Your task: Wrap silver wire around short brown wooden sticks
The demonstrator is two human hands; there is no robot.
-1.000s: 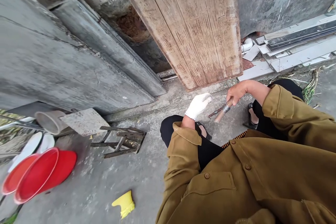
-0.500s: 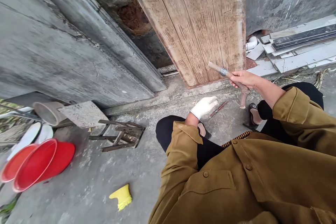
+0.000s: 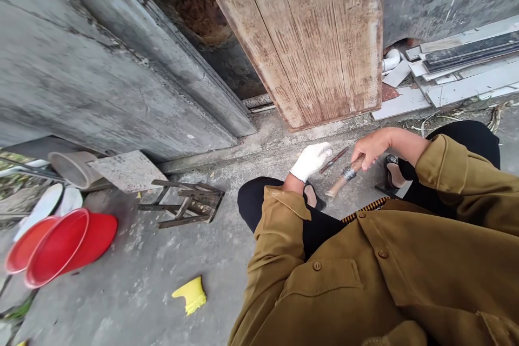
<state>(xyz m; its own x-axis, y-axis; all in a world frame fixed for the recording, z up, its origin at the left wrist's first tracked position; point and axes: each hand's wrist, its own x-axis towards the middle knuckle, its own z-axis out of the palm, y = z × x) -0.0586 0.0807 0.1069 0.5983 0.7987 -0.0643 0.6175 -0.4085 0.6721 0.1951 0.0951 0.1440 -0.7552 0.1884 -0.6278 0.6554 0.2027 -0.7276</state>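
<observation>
My right hand [image 3: 371, 147] is bare and wrapped round a wooden stick [image 3: 337, 186]. Silvery wire is wound about the stick, and its pale end slants down to the left, toward my body. The rest of it is hidden by the hand. My left hand [image 3: 311, 161] wears a white glove, fingers curled together; what they hold, if anything, is hidden. Just right of the glove, a thin reddish-brown rod [image 3: 333, 160] appears to lie on the concrete, between my two hands.
A wooden panel [image 3: 320, 38] leans on the wall ahead. White boards [image 3: 466, 84] are stacked at the right. To the left are a small wooden stool [image 3: 186, 205], red basins [image 3: 60, 248] and a grey bucket [image 3: 77, 168]. A yellow glove-like piece [image 3: 191, 294] lies on the ground.
My right hand has swung the stick over, so its pale end points down-left instead of up-left toward the panel. My left hand stays beside the thin rod.
</observation>
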